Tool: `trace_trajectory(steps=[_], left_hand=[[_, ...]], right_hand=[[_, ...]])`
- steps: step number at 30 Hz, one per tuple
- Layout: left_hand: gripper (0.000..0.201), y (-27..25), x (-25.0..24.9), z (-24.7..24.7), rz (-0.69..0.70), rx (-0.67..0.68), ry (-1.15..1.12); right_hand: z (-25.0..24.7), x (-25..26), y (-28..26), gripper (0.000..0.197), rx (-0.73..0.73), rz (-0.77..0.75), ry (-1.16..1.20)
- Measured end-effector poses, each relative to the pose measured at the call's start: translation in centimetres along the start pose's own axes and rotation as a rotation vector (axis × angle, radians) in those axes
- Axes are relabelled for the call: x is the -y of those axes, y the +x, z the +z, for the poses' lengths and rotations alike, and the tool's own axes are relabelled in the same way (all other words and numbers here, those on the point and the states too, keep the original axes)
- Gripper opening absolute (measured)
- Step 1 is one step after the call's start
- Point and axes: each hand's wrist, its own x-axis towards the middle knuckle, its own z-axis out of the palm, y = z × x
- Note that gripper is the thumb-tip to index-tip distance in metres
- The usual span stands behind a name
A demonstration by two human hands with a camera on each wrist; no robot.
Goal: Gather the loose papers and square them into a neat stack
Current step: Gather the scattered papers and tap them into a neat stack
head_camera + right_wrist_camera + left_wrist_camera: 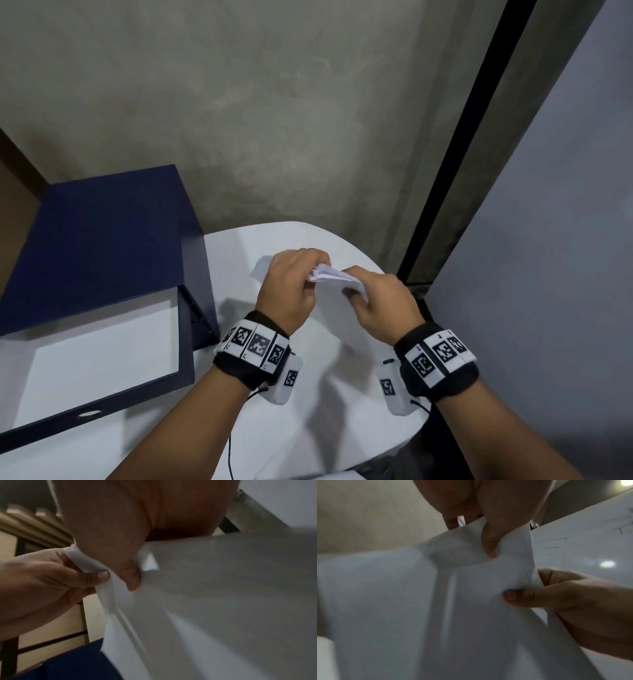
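Note:
A bundle of white papers (pixel 337 318) is held upright over the white table (pixel 291 428), its top edge bunched and uneven. My left hand (pixel 317 270) pinches the top edge from the left, and my right hand (pixel 352 291) pinches the same edge from the right, close beside it. The left wrist view has my left hand's thumb (pixel 490 543) pressed on the papers (pixel 402 601), with my right hand (pixel 522 596) gripping their side. In the right wrist view my right hand (pixel 126 572) and left hand (pixel 96 577) clamp the papers (pixel 223 601) together. One sheet's corner (pixel 262 270) sticks out left.
An open dark blue box file (pixel 102 240) stands at the left on the table, with a white sheet (pixel 102 370) in its tray. A grey wall lies behind. A pale partition (pixel 548 240) with a black frame closes off the right side.

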Motion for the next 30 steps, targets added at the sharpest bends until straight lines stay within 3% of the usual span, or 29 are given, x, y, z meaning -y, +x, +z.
trace_trajectory(steps=[3, 5, 7, 9, 11, 12, 14, 15, 17, 20, 23, 25, 30], left_hand=[[0.037, -0.3, 0.4, -0.4, -0.04, -0.155, 0.232], [0.068, -1.2, 1.5, -0.9, -0.278, -0.247, 0.26], [0.101, -2.1, 3.1, -1.3, -0.566, -0.272, 0.046], [0.111, -2.7, 4.3, -1.6, -0.727, -0.22, -0.282], [0.093, -2.6, 4.2, -1.6, -0.694, -0.075, -0.481], [0.073, -2.6, 3.5, -1.5, -0.665, -0.019, -0.444], [0.038, -2.4, 2.3, -1.1, -0.609, -0.031, -0.338], [0.031, -2.4, 1.7, -1.0, -0.593, -0.063, -0.33], [0.028, -3.0, 1.2, -0.8, -0.6, -0.11, -0.333], [0.037, -4.6, 1.4, -0.2, -0.698, -0.091, -0.33], [0.061, -6.0, 1.8, 0.1, -0.785, -0.064, -0.32], [0.066, -6.2, 2.0, 0.2, -0.817, -0.075, -0.323], [0.046, -5.5, 1.5, 0.1, -0.808, -0.099, -0.353]], right_hand=[[-0.6, -0.8, -0.3, 0.012, -0.119, 0.071, 0.175], [-1.6, -1.1, -0.5, 0.012, -0.184, 0.203, 0.388], [-2.8, -1.1, -0.7, 0.01, -0.175, 0.303, 0.623], [-3.4, -1.2, -1.0, 0.012, -0.164, 0.338, 0.822], [-3.3, -1.1, -0.8, 0.016, -0.202, 0.356, 0.93], [-2.9, -1.0, -0.8, 0.017, -0.231, 0.37, 0.963], [-2.0, -0.6, -0.7, 0.018, -0.312, 0.394, 1.01], [-1.4, -0.4, -0.8, 0.019, -0.35, 0.405, 1.025], [-0.1, -0.2, -1.2, 0.019, -0.39, 0.439, 1.029], [2.3, -0.4, -2.6, 0.017, -0.327, 0.504, 0.945], [3.8, -0.6, -3.9, 0.034, -0.272, 0.542, 0.939], [3.8, -0.6, -4.2, 0.048, -0.306, 0.549, 0.93], [3.0, -0.3, -3.7, 0.043, -0.419, 0.468, 0.893]])
